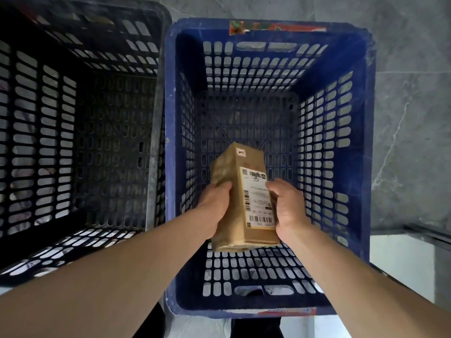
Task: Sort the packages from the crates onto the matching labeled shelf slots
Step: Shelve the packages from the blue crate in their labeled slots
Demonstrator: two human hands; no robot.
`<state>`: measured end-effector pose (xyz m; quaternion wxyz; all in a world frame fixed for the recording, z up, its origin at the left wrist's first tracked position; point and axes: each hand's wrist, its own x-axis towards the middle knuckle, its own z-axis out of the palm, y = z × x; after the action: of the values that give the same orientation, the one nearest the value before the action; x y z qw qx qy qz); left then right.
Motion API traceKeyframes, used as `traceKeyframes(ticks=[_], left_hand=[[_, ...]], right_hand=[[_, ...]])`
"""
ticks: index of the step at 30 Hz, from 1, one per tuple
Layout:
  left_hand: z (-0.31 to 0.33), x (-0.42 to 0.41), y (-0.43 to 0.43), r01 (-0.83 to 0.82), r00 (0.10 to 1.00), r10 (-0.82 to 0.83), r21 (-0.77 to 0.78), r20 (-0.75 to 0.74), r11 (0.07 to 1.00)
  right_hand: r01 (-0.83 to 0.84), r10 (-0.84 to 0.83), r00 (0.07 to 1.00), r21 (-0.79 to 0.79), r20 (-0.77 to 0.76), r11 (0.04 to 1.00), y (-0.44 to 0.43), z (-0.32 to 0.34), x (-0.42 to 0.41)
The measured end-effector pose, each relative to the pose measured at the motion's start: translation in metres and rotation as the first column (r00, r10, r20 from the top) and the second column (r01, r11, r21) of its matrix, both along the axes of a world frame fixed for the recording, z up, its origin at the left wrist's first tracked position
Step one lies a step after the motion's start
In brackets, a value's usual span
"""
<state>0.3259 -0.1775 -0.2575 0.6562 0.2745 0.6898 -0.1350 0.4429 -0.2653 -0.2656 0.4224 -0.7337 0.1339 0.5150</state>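
Left hand point(214, 206), right hand point(290, 208) grip package point(240, 191) in blue crate point(170, 118) on grey floor point(410, 113).

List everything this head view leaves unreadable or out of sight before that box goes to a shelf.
- Label print on the cardboard box: too small and blurred to read.
- Box underside and the fingers beneath it: hidden by the box itself, the left hand and the right hand.
- Shelf slots: outside the frame.
- Black crate: cut off by the left edge, its floor in shadow.
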Motion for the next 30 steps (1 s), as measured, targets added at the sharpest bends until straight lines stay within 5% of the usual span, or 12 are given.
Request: traceKeyframes(ticks=[7, 18, 30], left_hand=[[0.004, 0.007, 0.000, -0.103, 0.987, 0.113, -0.094, 0.116, 0.990], [0.002, 0.011, 0.002, -0.120, 0.982, 0.133, -0.095, 0.135, 0.988], [0.051, 0.007, 0.021, -0.148, 0.965, 0.167, -0.105, 0.200, 0.983]], right_hand=[[-0.003, 0.003, 0.999, 0.011, 0.050, 1.000, 0.010, 0.006, -0.014], [0.003, -0.007, 0.993, -0.034, -0.120, 0.999, -0.007, -0.019, -0.014], [0.020, -0.022, 0.991, -0.013, -0.133, 1.000, 0.016, 0.037, -0.017]])
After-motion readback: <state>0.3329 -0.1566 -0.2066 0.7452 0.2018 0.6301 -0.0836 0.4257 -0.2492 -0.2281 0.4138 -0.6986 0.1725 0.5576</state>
